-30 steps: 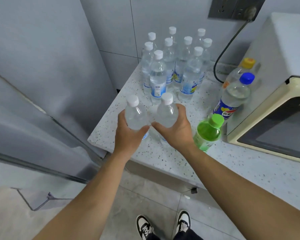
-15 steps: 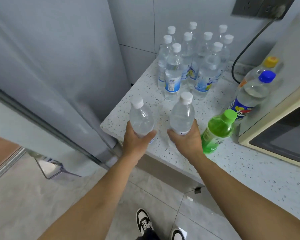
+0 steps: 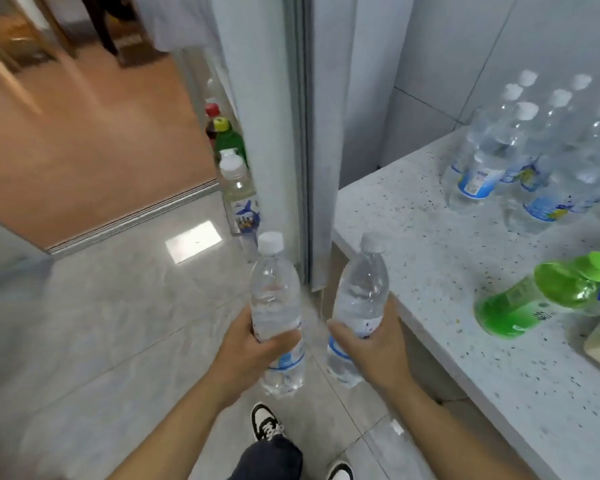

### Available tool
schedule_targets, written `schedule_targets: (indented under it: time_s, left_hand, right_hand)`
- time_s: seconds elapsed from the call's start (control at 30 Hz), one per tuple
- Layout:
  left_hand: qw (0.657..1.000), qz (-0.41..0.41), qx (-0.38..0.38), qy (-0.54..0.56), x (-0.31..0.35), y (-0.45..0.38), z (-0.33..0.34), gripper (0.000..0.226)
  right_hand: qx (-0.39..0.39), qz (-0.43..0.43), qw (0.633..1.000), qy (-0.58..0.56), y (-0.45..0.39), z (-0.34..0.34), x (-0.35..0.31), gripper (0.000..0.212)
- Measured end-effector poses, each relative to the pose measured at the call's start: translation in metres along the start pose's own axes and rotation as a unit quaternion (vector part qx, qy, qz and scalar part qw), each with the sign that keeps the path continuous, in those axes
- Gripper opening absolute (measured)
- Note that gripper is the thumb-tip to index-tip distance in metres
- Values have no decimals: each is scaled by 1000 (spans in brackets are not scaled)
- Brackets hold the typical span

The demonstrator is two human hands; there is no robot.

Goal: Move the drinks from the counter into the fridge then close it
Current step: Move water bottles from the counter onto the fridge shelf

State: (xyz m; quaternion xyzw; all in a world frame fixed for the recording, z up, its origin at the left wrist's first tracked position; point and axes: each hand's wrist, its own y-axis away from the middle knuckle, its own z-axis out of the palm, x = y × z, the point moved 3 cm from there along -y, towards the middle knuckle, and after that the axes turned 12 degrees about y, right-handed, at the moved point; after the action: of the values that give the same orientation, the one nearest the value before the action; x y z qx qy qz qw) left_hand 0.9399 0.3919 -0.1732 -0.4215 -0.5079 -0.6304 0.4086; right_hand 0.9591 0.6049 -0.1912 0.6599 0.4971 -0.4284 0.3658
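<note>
you've lifted a water bottle (image 3: pixel 274 299) in each grip off the desk (image 3: pixel 430 271), turning toward the fridge (image 3: pixel 267 116).

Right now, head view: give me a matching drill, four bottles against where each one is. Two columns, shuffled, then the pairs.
Things:
1. water bottle with the bright white cap
2. water bottle nearer the counter
3. green soda bottle
4. yellow-capped green bottle

Places:
A. on the speckled counter
B. in the fridge door shelf
C. in the left hand
D. in the right hand

Pairs: 1-C, 2-D, 3-A, 4-B
</note>
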Motion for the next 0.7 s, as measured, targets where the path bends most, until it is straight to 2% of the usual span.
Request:
schedule_targets:
  time_s: [0.1,0.17,0.23,0.43,0.53,0.7]
  left_hand:
    - [996,-12,82,20,-9,28,-57,63]
    - [989,-26,141,47,-17,44,-92,67]
    - [976,-31,197,84,-25,58,-129,63]
    - [911,-55,355,203,-45,87,-239,62]
    - [879,-60,385,274,-37,81,-305,46]
    - [870,-31,380,313,8,61,-412,35]
  right_hand:
    - [-73,-30,997,24,25,57,-16,57]
    - [-126,-54,990,44,32,95,-26,55]
    - [-172,-65,981,60,33,136,-37,51]
    - [-273,-26,961,41,22,260,-76,50]
    - [-310,15,950,27,8,330,-106,46]
    - [-300,53,952,1,-16,435,-168,48]
